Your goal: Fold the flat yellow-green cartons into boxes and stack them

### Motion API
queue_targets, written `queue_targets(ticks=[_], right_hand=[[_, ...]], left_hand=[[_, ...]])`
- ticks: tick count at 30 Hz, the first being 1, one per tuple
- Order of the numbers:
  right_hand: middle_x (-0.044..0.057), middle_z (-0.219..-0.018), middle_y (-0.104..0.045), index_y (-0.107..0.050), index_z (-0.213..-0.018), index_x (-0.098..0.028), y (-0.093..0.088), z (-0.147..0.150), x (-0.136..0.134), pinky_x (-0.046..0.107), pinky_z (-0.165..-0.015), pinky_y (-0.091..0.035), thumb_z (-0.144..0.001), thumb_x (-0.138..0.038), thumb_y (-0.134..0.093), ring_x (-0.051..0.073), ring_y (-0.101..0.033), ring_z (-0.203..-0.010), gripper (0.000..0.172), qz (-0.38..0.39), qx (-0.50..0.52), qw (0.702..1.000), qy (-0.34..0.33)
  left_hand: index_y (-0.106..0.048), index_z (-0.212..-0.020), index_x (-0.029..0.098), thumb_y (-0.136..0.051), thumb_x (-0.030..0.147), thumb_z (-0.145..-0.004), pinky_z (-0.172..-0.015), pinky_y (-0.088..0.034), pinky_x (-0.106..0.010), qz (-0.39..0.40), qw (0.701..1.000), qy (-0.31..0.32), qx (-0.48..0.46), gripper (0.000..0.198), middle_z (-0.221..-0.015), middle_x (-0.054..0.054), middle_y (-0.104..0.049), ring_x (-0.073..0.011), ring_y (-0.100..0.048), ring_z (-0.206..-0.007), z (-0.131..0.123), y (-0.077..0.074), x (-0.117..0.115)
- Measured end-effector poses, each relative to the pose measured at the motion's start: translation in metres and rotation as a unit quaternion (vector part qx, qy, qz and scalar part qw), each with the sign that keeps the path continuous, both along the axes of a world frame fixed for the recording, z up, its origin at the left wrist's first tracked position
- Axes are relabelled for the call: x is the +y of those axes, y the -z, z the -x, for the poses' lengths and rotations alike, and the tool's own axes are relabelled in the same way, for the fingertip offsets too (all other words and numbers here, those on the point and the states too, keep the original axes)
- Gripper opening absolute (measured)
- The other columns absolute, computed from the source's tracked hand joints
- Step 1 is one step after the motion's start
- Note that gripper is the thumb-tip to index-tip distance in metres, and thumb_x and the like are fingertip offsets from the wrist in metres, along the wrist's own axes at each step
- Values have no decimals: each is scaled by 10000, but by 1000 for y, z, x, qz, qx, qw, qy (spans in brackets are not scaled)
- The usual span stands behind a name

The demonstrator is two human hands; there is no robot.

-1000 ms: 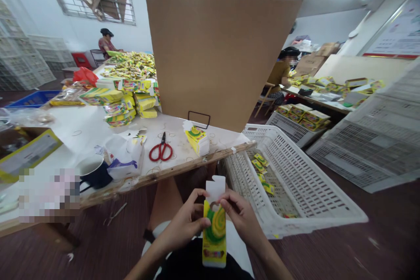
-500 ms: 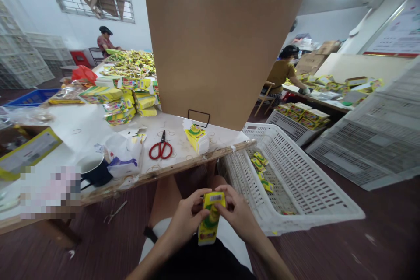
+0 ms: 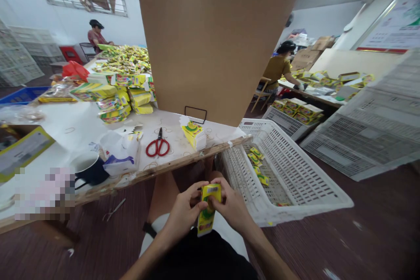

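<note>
Over my lap I hold a narrow yellow-and-green printed carton (image 3: 208, 213), its top end with a barcode tilted away from me. My left hand (image 3: 187, 206) grips its left side, the thumb on the front face. On the right side, my right hand (image 3: 230, 204) is closed round the upper part, thumb pressed on the front. Fingers behind the carton are hidden. On the table ahead lies a stack of flat yellow cartons (image 3: 193, 134). Red-handled scissors (image 3: 158, 145) rest left of it.
A white plastic crate (image 3: 311, 188) with several yellow packs stands at my right. Upright cardboard (image 3: 213, 52) blocks the view ahead. A dark mug (image 3: 95, 174) and plastic bag (image 3: 121, 153) sit near the wooden table edge (image 3: 183, 160). Two people work farther back, left and right.
The view has shifted slightly, so the surroundings sit a little further left and higher. Both hands keep hold of the carton, with little change in their grip.
</note>
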State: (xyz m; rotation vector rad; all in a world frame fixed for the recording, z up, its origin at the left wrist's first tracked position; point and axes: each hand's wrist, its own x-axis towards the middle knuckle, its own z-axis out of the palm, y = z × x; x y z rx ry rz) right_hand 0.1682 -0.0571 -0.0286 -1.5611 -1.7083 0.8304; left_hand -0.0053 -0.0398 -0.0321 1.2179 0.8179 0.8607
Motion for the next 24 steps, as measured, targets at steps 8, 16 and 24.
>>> queue_targets(ticks=[8,16,24], right_hand=[[68,-1126,-682,-607,-1226,-237,0,-13,3,341,-811,-519,-887,-310,-516,207,-649,-952,359,-10,117,991,-60],[103,-1109,-665,-667,-1090,-205,-7,-43,16,417,-912,-472,-879,-299,-511,239,-599,-1032,278,-235,57,954,177],[232,-1318,-468,-490,-1270,-81,61,-183,4,531,-1005,-330,-719,-464,-634,382,-389,-1255,686,-138,-100,836,521]], left_hand=[[-521,-1161,157,-697,274,-720,-675,-517,-296,35,999,3,-24,489,-885,-74,-727,-216,-682,-780,2,2,6],[-356,-1349,176,-665,318,-746,-966,-460,-399,-7,998,-66,-1,692,-1185,-145,-619,-237,-613,-1083,-15,10,6],[-549,-1123,139,-661,405,-725,-936,-477,-461,-5,995,-79,62,493,-1065,-147,-631,-255,-629,-1001,-5,31,12]])
